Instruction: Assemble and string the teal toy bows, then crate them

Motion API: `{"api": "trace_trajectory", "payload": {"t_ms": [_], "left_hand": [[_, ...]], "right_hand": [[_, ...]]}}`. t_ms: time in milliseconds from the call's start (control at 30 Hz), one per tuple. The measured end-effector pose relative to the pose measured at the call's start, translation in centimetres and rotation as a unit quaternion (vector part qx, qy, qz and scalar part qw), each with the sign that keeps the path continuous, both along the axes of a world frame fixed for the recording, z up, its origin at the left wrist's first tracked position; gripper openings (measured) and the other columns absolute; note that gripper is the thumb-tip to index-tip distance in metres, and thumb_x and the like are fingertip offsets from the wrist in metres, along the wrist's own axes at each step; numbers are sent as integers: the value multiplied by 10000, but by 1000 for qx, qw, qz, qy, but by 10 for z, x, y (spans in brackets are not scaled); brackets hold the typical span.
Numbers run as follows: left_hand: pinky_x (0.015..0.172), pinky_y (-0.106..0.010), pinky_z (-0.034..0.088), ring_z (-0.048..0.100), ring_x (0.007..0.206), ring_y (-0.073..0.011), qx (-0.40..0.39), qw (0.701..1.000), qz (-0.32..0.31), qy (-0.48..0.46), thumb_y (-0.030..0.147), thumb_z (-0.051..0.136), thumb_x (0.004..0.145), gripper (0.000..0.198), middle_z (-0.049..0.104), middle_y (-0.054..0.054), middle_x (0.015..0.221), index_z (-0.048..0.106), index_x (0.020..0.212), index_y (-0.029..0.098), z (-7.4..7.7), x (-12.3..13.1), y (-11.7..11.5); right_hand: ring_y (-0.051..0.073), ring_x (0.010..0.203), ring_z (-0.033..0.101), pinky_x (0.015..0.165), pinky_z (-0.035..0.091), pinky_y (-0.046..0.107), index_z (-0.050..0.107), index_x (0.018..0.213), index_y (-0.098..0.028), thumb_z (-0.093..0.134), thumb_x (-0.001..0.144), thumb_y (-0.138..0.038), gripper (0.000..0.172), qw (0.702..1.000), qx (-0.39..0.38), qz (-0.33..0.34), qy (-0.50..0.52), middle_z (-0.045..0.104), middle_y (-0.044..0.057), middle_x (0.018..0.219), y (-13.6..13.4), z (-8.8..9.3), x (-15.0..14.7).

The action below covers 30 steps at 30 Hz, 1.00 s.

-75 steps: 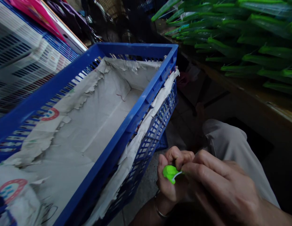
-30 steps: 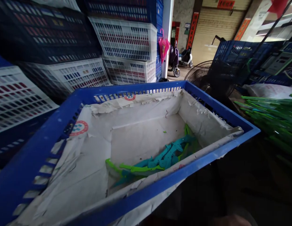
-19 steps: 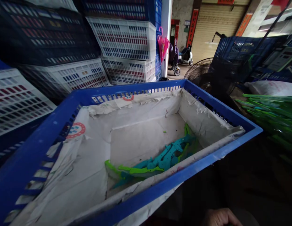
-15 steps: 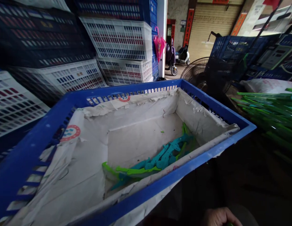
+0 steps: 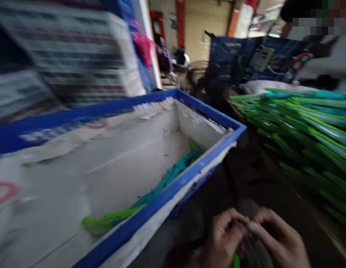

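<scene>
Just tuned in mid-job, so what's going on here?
A person is working with both hands close together, low in the view. The left hand grips a green piece, and the fingers of the right hand meet it at the fingertips; blur hides whether they pinch anything. To the left is a blue crate with a pale lining, and some teal and green strips lie inside along its near side. A big pile of green strips is off to the right.
</scene>
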State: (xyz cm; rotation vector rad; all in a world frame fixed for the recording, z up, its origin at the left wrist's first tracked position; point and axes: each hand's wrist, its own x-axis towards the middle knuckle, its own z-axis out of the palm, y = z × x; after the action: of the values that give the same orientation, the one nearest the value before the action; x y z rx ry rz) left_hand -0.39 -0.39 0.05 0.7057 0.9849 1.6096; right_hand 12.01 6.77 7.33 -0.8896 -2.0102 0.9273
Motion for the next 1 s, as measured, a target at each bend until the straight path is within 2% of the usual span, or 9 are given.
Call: {"api": "trace_trajectory", "payload": {"t_ms": [67, 167, 267, 467, 700, 800, 900, 933, 1000], "left_hand": [[478, -197, 393, 482, 494, -87, 38, 999, -24, -27, 586, 712, 910, 397, 517, 41, 633, 687, 913, 190, 9, -2, -4], [507, -182, 429, 518, 522, -73, 76, 996, -40, -26, 447, 683, 977, 275, 540, 40, 676, 675, 889, 187, 13, -7, -4], [530, -183, 469, 549, 562, -71, 90, 993, -69, -19, 370, 640, 1013, 219, 586, 21, 768, 693, 904, 188, 12, -7, -7], [533, -181, 497, 569, 577, -75, 122, 989, -88, -10, 355, 643, 1012, 206, 601, 15, 802, 695, 895, 194, 21, -2, -13], [475, -170, 449, 517, 513, -66, 95, 992, -38, 78, 408, 603, 1027, 273, 574, 29, 737, 651, 873, 187, 32, 14, -19], [468, -169, 426, 484, 490, -68, 58, 992, -20, 108, 438, 590, 1030, 311, 551, 44, 661, 627, 849, 188, 34, 22, -21], [457, -177, 405, 470, 472, -75, 21, 994, -26, 102, 474, 595, 1020, 340, 532, 53, 608, 614, 833, 190, 34, 28, -22], [456, -181, 402, 469, 473, -77, 13, 995, -29, 96, 478, 601, 1015, 346, 528, 53, 604, 610, 823, 190, 34, 30, -22], [457, -185, 401, 469, 480, -80, 2, 996, -37, 85, 476, 617, 1005, 348, 525, 49, 609, 607, 806, 190, 34, 31, -23]], "right_hand": [[118, 555, 565, 517, 496, 197, 604, 692, -186, 853, 814, -480, 404, 990, -129, 7, 63, 577, -16, 626, -3, 3, -3], [83, 510, 530, 490, 445, 179, 565, 682, -172, 972, 645, -461, 500, 936, -316, 20, 151, 584, -34, 637, -5, 0, -5], [98, 475, 585, 476, 445, 182, 535, 682, -176, 990, 626, -426, 523, 899, -391, 42, 193, 605, -38, 610, -11, -3, -3], [104, 468, 603, 460, 487, 185, 558, 680, -178, 994, 636, -377, 481, 890, -384, 73, 234, 628, -36, 610, -18, -1, 7], [95, 472, 593, 462, 492, 177, 591, 662, -170, 1003, 628, -389, 468, 890, -366, 76, 262, 638, -26, 617, -24, 4, 15], [106, 514, 619, 503, 523, 197, 625, 719, -169, 968, 693, -431, 433, 890, -368, 94, 254, 656, -15, 668, -28, 7, 26], [88, 587, 618, 580, 526, 188, 676, 810, -160, 880, 823, -411, 324, 912, -340, 100, 207, 667, -7, 733, -32, 7, 42], [84, 613, 610, 602, 519, 185, 680, 826, -160, 839, 869, -384, 278, 927, -309, 93, 190, 662, -7, 748, -34, 7, 47], [91, 690, 610, 654, 511, 192, 669, 844, -169, 742, 949, -302, 185, 965, -198, 62, 163, 645, -4, 793, -39, 6, 55]]}}
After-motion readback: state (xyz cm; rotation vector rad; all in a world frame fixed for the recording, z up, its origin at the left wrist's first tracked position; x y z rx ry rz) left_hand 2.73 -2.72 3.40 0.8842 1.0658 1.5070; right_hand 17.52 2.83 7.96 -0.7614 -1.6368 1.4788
